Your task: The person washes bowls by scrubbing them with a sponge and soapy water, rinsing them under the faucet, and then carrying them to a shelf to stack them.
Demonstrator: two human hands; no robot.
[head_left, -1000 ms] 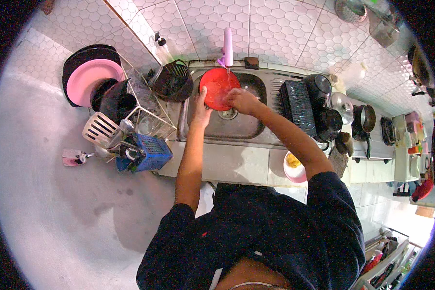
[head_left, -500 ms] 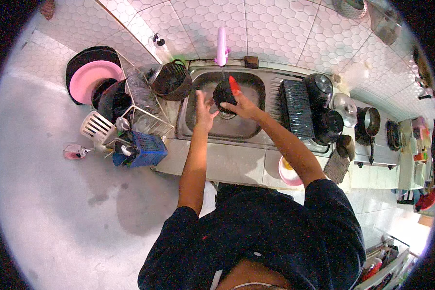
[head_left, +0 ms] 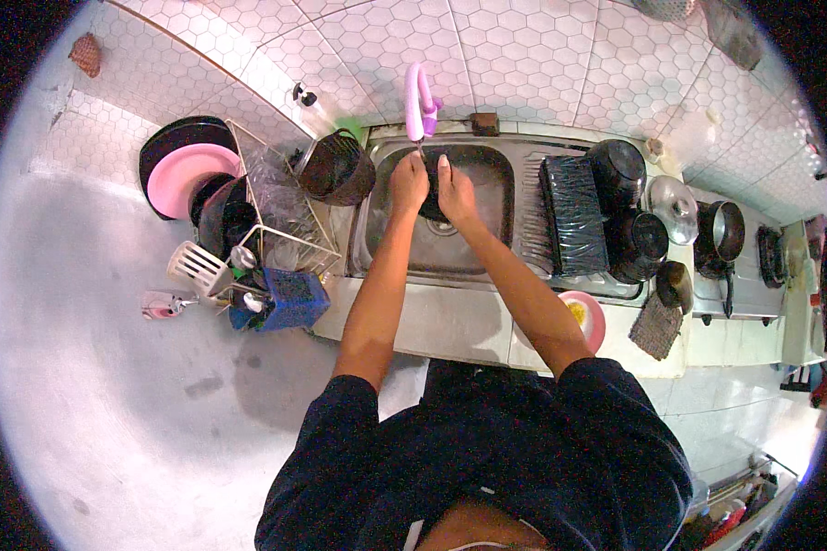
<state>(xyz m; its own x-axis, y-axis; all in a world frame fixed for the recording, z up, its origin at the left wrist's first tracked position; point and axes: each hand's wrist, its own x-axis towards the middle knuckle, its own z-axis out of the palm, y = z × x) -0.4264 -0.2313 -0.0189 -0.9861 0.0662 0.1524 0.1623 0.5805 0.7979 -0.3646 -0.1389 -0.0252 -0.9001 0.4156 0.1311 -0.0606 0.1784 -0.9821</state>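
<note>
Under the tap, a dark rounded vessel (head_left: 435, 208) is held over the sink (head_left: 492, 241); its exact kind is mostly hidden by my hands. My left hand (head_left: 410, 185) grips its left side, thumb pointing up toward the tap. On the opposite side my right hand (head_left: 455, 190) grips it with the thumb also upward. The pinkish-purple tap (head_left: 416, 99) bends down just above my fingertips. Below the vessel, the round sink drain (head_left: 441, 229) shows in part.
Left of the sink are a dark basket (head_left: 338, 167), a dish rack (head_left: 285, 241) with a pink basin (head_left: 191, 180), and a blue utensil holder (head_left: 294, 299). Rightward sit a black-wrapped box (head_left: 573, 216), black pots (head_left: 636, 243), a lid (head_left: 673, 209) and a pink bowl (head_left: 594, 317).
My left hand, spread and apart from the vessel before, now grips its left side. Both hands have moved up toward the tap with the vessel. The red patch on it no longer shows.
</note>
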